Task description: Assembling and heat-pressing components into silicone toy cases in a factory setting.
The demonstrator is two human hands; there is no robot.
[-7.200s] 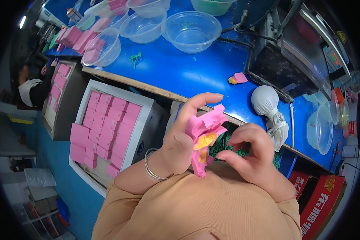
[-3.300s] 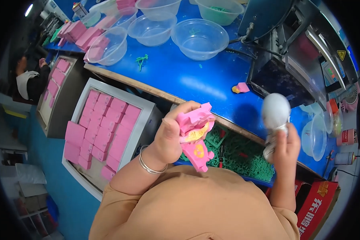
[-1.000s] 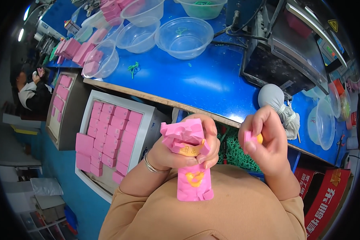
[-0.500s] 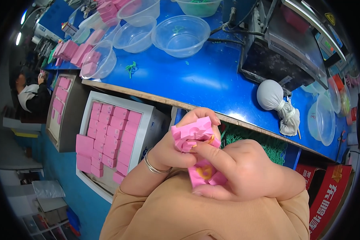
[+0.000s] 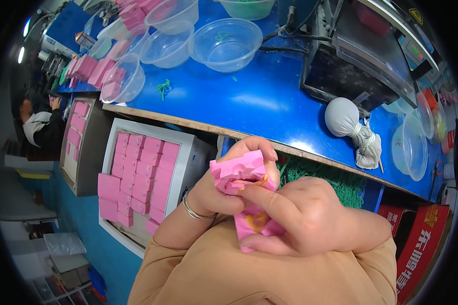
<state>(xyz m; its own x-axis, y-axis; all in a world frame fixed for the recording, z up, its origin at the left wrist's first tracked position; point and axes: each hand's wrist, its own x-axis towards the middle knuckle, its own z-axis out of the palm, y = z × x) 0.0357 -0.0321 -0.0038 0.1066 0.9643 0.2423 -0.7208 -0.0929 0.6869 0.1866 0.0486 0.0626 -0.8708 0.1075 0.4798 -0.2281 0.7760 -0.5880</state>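
Observation:
My left hand (image 5: 207, 192), with a silver bangle at its wrist, is wrapped round a pink rubbery mould block (image 5: 239, 166) in front of my chest. A hollow runs along the block's near side, with some yellow material showing at it. My right hand (image 5: 310, 218) holds a second pink mould piece (image 5: 243, 234) just below, its thumb along the lower edge. Yellow material (image 5: 257, 220) lies in a recess of that piece. The right index finger reaches up to the hollow of the upper block. Whether the two pink pieces are joined is hidden by my fingers.
A white-rimmed box (image 5: 174, 198) of pink blocks stands at the left. Clear plastic bowls (image 5: 226, 44) sit on the blue bench (image 5: 269, 96). A grey cloth-wrapped bundle (image 5: 342, 118) lies near a dark machine (image 5: 353, 76). Green strands (image 5: 331, 185) fill an open drawer. Another person (image 5: 38, 124) is far left.
The pink mould pieces have shifted slightly left in my hands, and the hollow in the upper block shows wider. Both hands keep their grip.

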